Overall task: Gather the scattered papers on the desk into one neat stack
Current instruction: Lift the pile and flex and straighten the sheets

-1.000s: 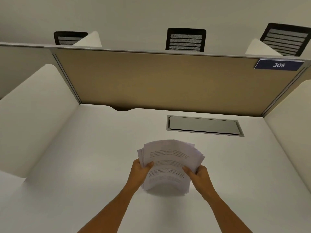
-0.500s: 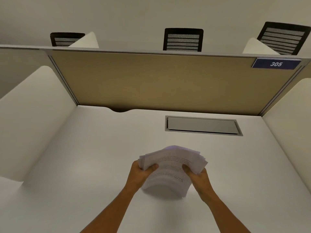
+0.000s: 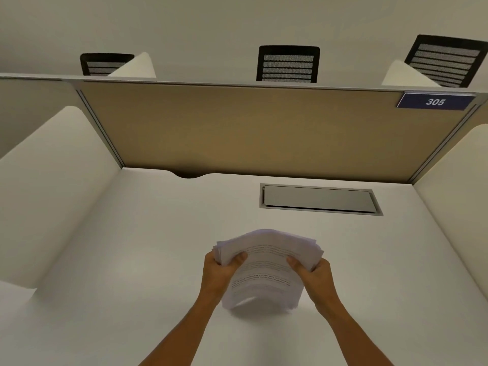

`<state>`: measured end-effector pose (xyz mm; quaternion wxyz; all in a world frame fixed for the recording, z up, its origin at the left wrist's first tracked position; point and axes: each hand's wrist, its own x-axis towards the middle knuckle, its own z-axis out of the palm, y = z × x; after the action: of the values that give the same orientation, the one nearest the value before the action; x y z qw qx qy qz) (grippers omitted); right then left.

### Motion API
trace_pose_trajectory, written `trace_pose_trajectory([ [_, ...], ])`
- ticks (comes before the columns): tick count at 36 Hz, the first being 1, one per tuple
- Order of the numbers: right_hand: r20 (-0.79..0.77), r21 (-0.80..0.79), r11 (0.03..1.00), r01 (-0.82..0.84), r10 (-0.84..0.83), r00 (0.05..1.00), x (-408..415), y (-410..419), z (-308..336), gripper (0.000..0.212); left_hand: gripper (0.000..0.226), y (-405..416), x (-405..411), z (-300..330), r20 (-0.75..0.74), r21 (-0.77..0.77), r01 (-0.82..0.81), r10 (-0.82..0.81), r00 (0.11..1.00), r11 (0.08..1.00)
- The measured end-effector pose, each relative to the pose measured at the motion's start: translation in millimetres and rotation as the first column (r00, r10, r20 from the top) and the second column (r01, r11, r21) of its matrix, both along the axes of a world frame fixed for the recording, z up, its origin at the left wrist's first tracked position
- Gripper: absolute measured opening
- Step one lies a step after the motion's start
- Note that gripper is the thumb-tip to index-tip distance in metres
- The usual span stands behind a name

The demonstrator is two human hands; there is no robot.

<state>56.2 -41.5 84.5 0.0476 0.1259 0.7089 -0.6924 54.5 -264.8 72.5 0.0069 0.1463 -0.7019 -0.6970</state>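
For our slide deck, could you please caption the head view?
Left hand and right hand grip an uneven bundle of printed white papers above a white carrel desk.

Between the hands, the papers' [image 3: 266, 270] print is too blurred to read; both forearms are cut off below.

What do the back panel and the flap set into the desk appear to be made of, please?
Back panel: probably fabric or cork-like board, matte tan, no shine, with a grey metal-looking frame. Flap: likely brushed metal, smooth grey with a soft sheen, though coated plastic is possible.
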Motion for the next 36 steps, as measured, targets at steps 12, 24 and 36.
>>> trace_pose_trajectory([
  [12, 0.049, 0.002, 0.993, -0.116, 0.116, 0.992, 3, -1, -9, 0.022, 0.038, -2, 0, -15, 0.081, -0.023, 0.120, -0.118, 0.990, 0.992],
  [24, 0.038, 0.059, 0.995, -0.083, 0.081, 0.996, 10, 4, -21, 0.016, 0.035, 6, 7, -29, 0.101, -0.043, 0.078, -0.073, 0.992, 0.996],
  [36, 0.147, 0.168, 0.969, -0.181, 0.157, 0.977, 9, 8, -50, 0.015, 0.030, 4, 16, -44, 0.187, -0.083, 0.150, -0.133, 0.973, 0.985],
])
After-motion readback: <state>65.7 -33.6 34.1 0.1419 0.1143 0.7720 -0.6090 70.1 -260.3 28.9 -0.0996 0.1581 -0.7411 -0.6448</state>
